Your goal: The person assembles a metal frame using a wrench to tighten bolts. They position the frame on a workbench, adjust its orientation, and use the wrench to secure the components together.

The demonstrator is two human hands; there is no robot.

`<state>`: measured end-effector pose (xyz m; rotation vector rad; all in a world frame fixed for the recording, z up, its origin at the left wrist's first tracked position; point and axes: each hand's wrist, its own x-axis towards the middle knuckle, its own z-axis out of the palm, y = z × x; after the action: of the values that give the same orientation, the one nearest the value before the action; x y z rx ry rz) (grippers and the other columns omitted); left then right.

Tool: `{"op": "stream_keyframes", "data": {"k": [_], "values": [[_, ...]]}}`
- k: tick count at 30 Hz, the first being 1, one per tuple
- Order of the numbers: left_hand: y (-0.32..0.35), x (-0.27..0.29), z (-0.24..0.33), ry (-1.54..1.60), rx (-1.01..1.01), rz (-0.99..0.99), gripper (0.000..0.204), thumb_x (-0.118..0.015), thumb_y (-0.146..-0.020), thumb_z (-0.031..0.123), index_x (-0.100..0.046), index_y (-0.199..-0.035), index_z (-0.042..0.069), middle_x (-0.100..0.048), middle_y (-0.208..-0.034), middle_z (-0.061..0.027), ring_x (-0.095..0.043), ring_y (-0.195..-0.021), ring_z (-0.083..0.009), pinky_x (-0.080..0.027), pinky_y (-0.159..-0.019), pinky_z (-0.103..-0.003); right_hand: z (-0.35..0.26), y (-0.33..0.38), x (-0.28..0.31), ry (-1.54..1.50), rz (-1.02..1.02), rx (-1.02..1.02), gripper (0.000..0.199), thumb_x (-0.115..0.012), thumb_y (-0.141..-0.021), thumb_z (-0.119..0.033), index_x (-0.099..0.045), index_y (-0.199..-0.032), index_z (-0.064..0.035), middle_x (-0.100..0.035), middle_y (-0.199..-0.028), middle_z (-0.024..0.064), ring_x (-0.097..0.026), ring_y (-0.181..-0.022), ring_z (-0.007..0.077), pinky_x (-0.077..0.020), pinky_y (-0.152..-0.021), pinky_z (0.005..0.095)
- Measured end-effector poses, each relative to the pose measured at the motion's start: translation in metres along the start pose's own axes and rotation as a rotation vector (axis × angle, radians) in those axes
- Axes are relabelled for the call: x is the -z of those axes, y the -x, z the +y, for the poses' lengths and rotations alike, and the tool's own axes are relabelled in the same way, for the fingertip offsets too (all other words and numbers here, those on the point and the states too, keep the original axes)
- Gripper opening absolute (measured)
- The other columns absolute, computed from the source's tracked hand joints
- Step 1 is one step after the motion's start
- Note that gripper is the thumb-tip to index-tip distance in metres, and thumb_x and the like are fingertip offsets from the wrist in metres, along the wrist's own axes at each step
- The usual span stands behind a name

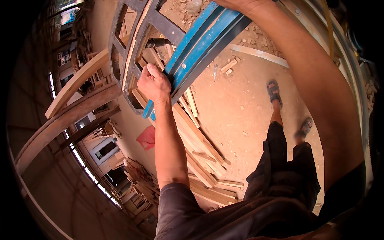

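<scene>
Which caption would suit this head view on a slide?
Left hand closed at the edge of a blue metal beam, right hand farther up, wooden strips below.

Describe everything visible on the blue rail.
The blue rail is long, straight-looking and apparently painted metal, with lengthwise ridges, a dark side face, pale scuffs and one round light spot. It slants from lower left to upper right above the floor. The left hand, curled, meets its left edge; the right hand is at its upper end, partly out of view.
</scene>
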<state>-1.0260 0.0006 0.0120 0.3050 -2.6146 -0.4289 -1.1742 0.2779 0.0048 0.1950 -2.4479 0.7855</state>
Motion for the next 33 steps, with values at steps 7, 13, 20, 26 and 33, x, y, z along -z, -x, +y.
{"op": "stream_keyframes", "data": {"k": [7, 13, 20, 26, 33], "values": [[0.000, 0.004, -0.007, -0.074, -0.011, -0.033, 0.043, -0.049, -0.102, 0.026, -0.059, -0.070, 0.000, -0.049, -0.056, -0.0151, -0.046, -0.050, -0.0247, -0.041, -0.053, -0.039, -0.002, 0.003, -0.008, -0.013, 0.035, 0.010, 0.018, -0.065, -0.071, -0.025, -0.075, -0.071, -0.0096, -0.071, -0.071, 0.0184, -0.072, -0.069, 0.0359, -0.0580, -0.067, 0.0467], [-0.006, 0.004, -0.019, -0.072, -0.025, 0.001, 0.040, -0.049, -0.100, 0.025, -0.061, -0.070, 0.002, -0.055, -0.058, -0.0170, -0.055, -0.052, -0.0314, -0.045, -0.055, -0.040, -0.011, -0.004, -0.013, 0.009, 0.096, 0.068, 0.017, -0.068, -0.069, -0.027, -0.073, -0.070, -0.0101, -0.070, -0.072, 0.0173, -0.071, -0.072, 0.0364, -0.0567, -0.070, 0.0473], [-0.010, 0.018, -0.023, -0.100, 0.001, -0.045, 0.036, -0.050, -0.098, 0.025, -0.062, -0.072, 0.003, -0.060, -0.063, -0.0197, -0.060, -0.057, -0.0383, -0.047, -0.058, -0.044, -0.023, -0.003, -0.007, 0.018, 0.047, 0.037, 0.018, -0.071, -0.067, -0.025, -0.074, -0.080, -0.0128, -0.072, -0.082, 0.0154, -0.071, -0.083, 0.0353, -0.0555, -0.076, 0.0471], [-0.005, 0.041, -0.021, -0.133, 0.024, -0.060, 0.037, -0.051, -0.097, 0.029, -0.067, -0.075, 0.004, -0.063, -0.068, -0.0215, -0.063, -0.063, -0.0411, -0.049, -0.062, -0.046, -0.043, 0.000, 0.010, 0.008, -0.049, 0.007, 0.022, -0.073, -0.065, -0.027, -0.074, -0.083, -0.0141, -0.073, -0.083, 0.0133, -0.071, -0.083, 0.0358, -0.0553, -0.076, 0.0473], [0.013, 0.051, -0.016, -0.125, 0.094, -0.013, 0.034, -0.053, -0.095, 0.030, -0.069, -0.078, 0.006, -0.066, -0.071, -0.0223, -0.065, -0.069, -0.0438, -0.051, -0.067, -0.050, -0.047, 0.015, 0.021, 0.124, -0.105, 0.016, 0.029, -0.077, -0.069, -0.037, -0.073, -0.085, -0.0130, -0.073, -0.085, 0.0146, -0.071, -0.085, 0.0354, -0.0552, -0.078, 0.0476]]}}
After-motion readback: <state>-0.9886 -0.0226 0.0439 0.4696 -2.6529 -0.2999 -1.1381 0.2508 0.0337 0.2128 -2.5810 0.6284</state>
